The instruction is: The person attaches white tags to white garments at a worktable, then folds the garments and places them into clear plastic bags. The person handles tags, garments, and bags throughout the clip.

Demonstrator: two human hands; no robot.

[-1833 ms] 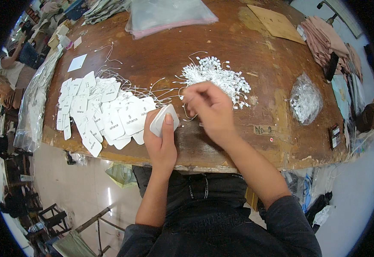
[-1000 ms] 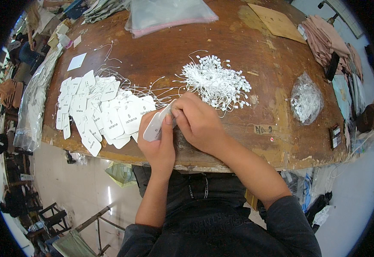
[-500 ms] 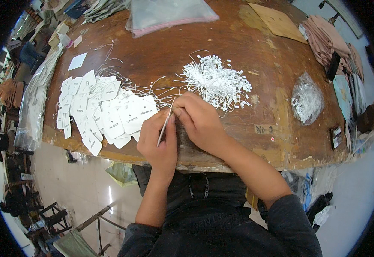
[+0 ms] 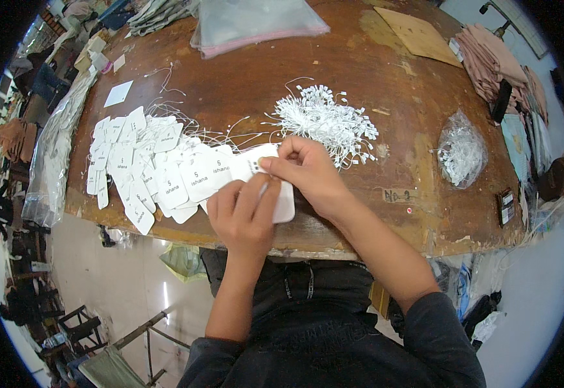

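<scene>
While the left hand (image 4: 242, 210) bends its fingers over a small stack of white round-cornered card tags (image 4: 285, 205), the right hand (image 4: 314, 173) pinches a white card tag with small dark print (image 4: 245, 164) between thumb and forefinger, above the worn brown wooden bench (image 4: 230, 77). From where I stand, that tag lies leftward of the right grip, between both hands, its long axis too covered to tell.
</scene>
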